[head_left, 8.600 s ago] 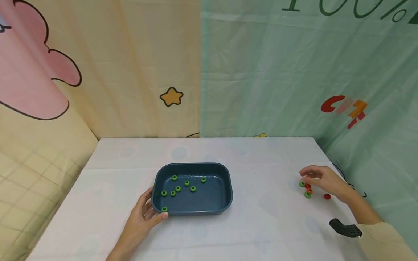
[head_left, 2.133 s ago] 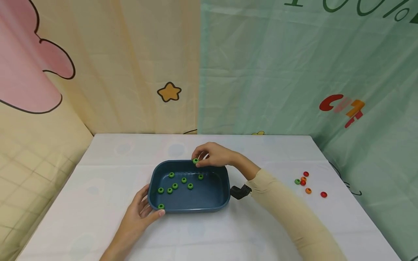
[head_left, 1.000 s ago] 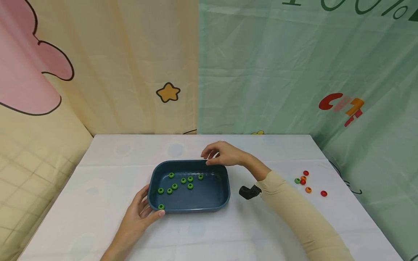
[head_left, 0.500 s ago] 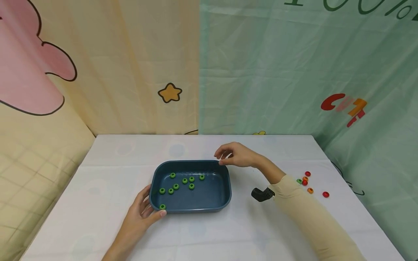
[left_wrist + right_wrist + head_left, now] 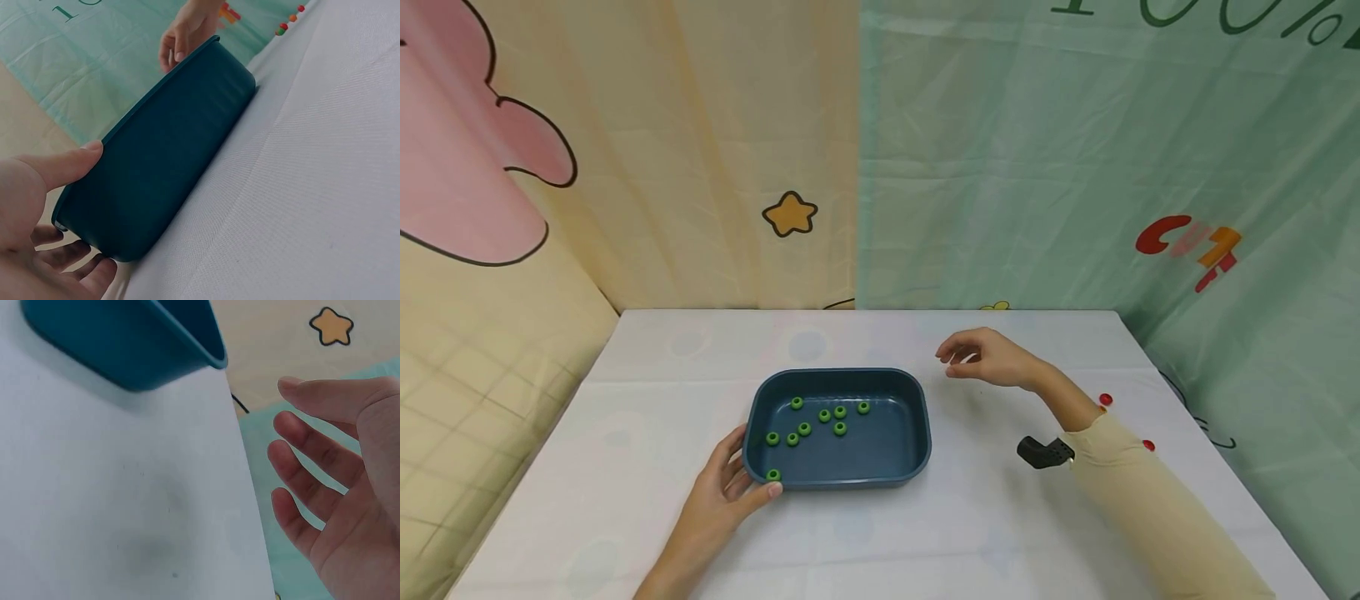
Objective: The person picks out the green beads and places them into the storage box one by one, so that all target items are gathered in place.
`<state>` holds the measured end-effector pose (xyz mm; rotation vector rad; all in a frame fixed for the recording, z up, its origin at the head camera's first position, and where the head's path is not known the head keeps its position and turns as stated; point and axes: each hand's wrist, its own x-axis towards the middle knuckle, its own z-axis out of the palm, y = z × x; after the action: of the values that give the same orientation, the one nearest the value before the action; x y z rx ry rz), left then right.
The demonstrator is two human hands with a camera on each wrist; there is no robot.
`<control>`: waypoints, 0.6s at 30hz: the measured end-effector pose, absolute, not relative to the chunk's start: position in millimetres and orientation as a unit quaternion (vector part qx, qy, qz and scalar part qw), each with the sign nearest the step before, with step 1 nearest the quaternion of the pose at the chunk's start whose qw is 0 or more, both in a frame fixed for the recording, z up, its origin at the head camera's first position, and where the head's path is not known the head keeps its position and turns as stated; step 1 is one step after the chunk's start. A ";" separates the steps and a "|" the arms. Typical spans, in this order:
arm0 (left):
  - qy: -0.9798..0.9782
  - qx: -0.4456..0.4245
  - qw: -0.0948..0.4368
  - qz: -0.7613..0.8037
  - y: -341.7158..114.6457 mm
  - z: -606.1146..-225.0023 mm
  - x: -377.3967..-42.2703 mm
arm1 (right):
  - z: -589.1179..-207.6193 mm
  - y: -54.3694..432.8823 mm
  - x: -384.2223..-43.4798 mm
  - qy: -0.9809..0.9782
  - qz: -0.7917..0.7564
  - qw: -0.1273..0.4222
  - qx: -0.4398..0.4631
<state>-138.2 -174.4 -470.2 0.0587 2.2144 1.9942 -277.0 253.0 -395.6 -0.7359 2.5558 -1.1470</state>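
Note:
A dark blue rectangular tray [image 5: 880,454] sits on the white table, with several green beads [image 5: 840,428] scattered over its floor. My left hand [image 5: 718,496] holds the tray's near left corner; in the left wrist view its thumb lies on the rim of the tray [image 5: 156,156] and the fingers curl under the end wall. To the right of the tray, my right hand [image 5: 992,357] hovers over the table, fingers loosely bent. Nothing is between the thumb and fingers of this right hand [image 5: 350,487] in the right wrist view.
On the table's right side lie a red bead [image 5: 1106,399] and another red bead [image 5: 1148,445]; the right sleeve [image 5: 1157,500] covers others there. The left wrist view shows an orange bead [image 5: 293,18] among them. A black wrist device [image 5: 1045,452] juts from the right cuff.
My right hand picked a green bead from the right-hand group, let it go inside the tray, then drew away rightward. The left hand has kept its hold on the tray.

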 end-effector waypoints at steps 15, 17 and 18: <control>0.765 0.002 0.089 0.638 -175.2 -467.4 -138.7 | -399.0 319.3 -253.3 0.893 -0.396 0.103 -0.187; 0.767 0.003 0.088 0.636 -175.3 -467.5 -138.7 | -398.8 328.1 -249.3 0.895 -0.400 0.098 -0.174; 0.767 0.003 0.087 0.636 -175.4 -467.6 -138.8 | -399.0 333.0 -247.4 0.896 -0.400 0.095 -0.168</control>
<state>-138.8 -175.4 -467.6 0.0102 2.2851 1.8929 -247.4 333.0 -399.0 -0.4991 2.6570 -1.1854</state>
